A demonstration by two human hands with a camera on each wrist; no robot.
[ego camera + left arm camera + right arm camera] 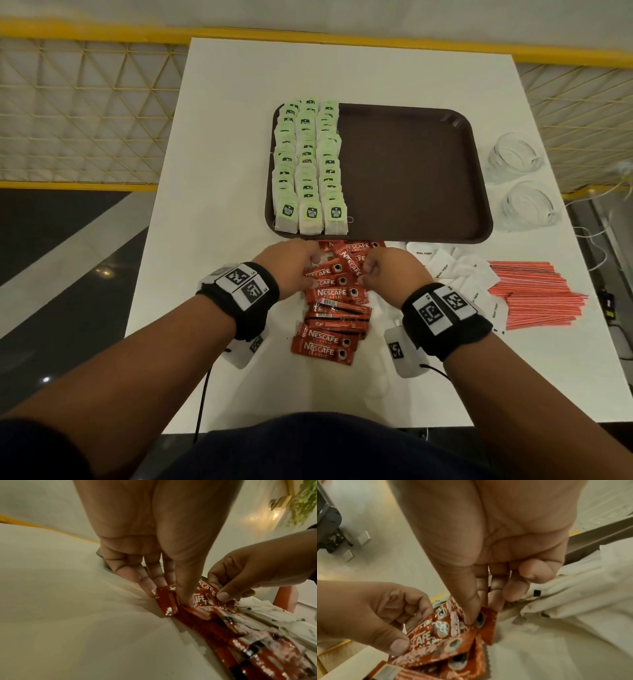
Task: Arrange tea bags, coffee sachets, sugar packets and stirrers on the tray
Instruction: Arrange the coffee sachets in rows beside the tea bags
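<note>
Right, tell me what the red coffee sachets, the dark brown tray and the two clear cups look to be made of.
Red coffee sachets: probably glossy foil-laminated film; they crinkle and flash silvery glints in the wrist views. Dark brown tray: likely moulded plastic with a matt finish, going by its rounded corners and raised rim. Two clear cups: see-through with bright rim reflections, so glass or clear plastic; I cannot tell which.
</note>
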